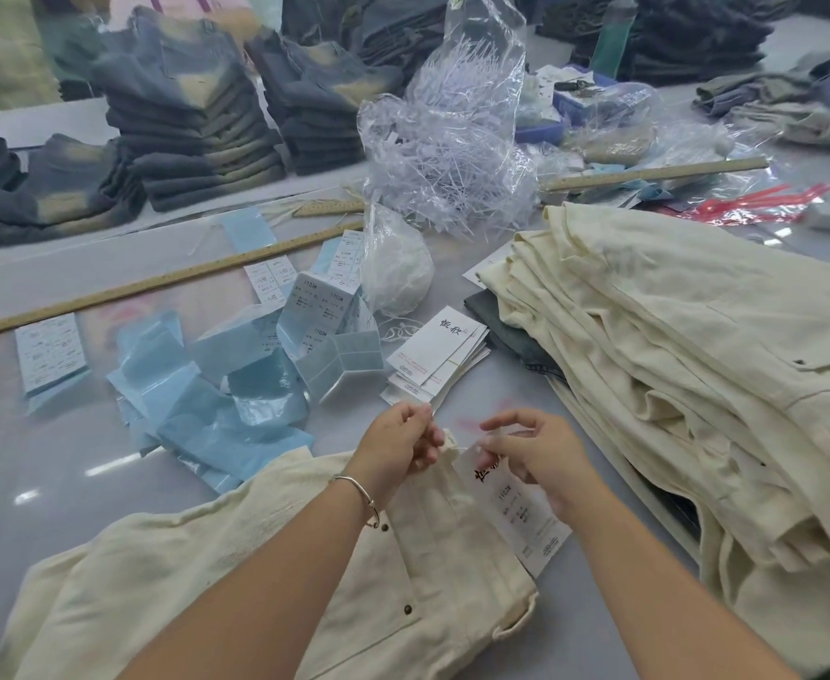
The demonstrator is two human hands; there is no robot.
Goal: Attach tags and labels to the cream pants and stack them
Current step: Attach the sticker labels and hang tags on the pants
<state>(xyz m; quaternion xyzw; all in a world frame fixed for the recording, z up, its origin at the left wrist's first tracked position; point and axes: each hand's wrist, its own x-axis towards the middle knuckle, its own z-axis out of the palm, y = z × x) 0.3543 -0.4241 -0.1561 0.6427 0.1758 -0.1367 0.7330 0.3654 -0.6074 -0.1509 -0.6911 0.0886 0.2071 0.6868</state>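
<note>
Pinching the pants at a raised loop with our left hand, we held the tag just beside it in our right hand, likely to tie it on.

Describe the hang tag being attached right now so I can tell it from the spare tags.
Start at the cream pants lying nearest the camera. At their top edge, the left hand and right hand meet; the hang tag lies under the right hand. Unlike the fanned stack of tags farther back, it is single and touches the pants.
</note>
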